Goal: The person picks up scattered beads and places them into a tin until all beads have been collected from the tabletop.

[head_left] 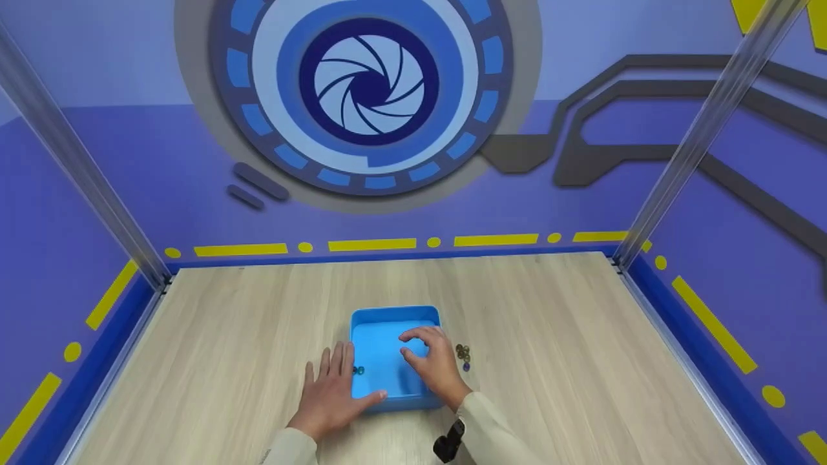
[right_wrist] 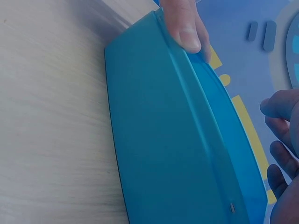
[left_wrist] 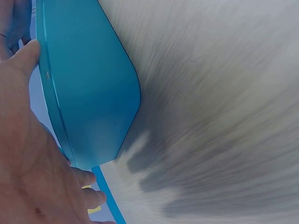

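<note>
A shallow blue plastic box (head_left: 395,315) stands on the wooden table. My left hand (head_left: 331,395) rests along its left side with straight fingers, the thumb on the front rim. In the left wrist view that thumb (left_wrist: 29,55) touches the rim. Two small teal glass beads (head_left: 361,371) lie inside the box beside the left fingers. My right hand (head_left: 433,361) is over the right part of the box, fingers bent and thumb apart from the index finger, with nothing visible between them. Several gold-brown beads (head_left: 460,349) and a purple bead (head_left: 466,367) lie just right of the box.
The light wooden table (head_left: 549,336) is bounded by a blue-purple back wall (head_left: 129,181) and side panels. Clear posts (head_left: 691,142) stand at the back corners. A black device (head_left: 449,442) sits at the right sleeve's wrist.
</note>
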`<state>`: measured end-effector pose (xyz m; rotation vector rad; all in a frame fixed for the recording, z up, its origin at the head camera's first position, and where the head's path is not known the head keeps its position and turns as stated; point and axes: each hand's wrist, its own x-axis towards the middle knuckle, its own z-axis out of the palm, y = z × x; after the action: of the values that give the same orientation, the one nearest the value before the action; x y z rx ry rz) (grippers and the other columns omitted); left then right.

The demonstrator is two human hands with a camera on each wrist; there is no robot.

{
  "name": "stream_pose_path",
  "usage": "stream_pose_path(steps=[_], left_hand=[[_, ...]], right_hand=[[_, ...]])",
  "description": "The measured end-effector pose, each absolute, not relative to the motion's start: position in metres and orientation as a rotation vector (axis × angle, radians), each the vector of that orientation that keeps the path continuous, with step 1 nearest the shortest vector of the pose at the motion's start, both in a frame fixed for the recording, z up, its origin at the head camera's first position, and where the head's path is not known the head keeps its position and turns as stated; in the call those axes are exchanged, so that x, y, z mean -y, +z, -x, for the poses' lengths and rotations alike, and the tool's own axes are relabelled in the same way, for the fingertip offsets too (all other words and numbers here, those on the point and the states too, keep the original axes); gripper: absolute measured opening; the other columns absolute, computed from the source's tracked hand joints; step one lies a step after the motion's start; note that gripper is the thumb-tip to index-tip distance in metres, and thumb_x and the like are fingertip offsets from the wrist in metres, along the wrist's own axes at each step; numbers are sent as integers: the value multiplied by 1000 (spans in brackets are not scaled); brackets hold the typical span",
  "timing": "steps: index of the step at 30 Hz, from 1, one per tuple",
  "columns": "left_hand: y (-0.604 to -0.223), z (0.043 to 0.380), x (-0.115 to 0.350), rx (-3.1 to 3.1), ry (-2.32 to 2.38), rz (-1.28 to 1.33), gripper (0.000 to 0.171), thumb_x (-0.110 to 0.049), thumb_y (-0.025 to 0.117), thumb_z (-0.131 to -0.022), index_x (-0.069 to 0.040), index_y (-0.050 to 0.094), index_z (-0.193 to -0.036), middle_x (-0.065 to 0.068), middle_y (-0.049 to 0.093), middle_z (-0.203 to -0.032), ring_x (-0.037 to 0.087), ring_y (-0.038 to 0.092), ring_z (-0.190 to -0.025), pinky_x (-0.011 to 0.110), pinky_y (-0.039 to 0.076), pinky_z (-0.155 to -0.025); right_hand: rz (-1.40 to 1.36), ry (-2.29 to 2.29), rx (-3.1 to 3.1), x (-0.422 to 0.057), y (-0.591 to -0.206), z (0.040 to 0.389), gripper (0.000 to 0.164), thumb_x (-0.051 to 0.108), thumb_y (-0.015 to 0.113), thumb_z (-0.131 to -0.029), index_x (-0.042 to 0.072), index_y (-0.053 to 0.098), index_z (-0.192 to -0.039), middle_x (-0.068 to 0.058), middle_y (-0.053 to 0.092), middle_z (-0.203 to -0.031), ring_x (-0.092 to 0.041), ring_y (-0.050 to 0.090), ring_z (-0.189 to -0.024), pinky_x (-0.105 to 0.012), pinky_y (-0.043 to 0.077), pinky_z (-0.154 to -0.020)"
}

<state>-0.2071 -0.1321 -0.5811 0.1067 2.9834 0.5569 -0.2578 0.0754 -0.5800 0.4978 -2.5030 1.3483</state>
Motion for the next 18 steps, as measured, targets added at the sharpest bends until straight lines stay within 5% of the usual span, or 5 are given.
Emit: stream_pose_path(steps=[18], left_hand=[[-582,209,130,-2968,551,-82,118,-83,53,-73,-7,17,-155,16,20,-161,43,16,-148,70,9,-113]], right_hand=[[-443,1393,2555,-80,-576,257,16,14,72,-87,19,72,-102,6,70,-105,-17,59,-106,-43,51,-93]])
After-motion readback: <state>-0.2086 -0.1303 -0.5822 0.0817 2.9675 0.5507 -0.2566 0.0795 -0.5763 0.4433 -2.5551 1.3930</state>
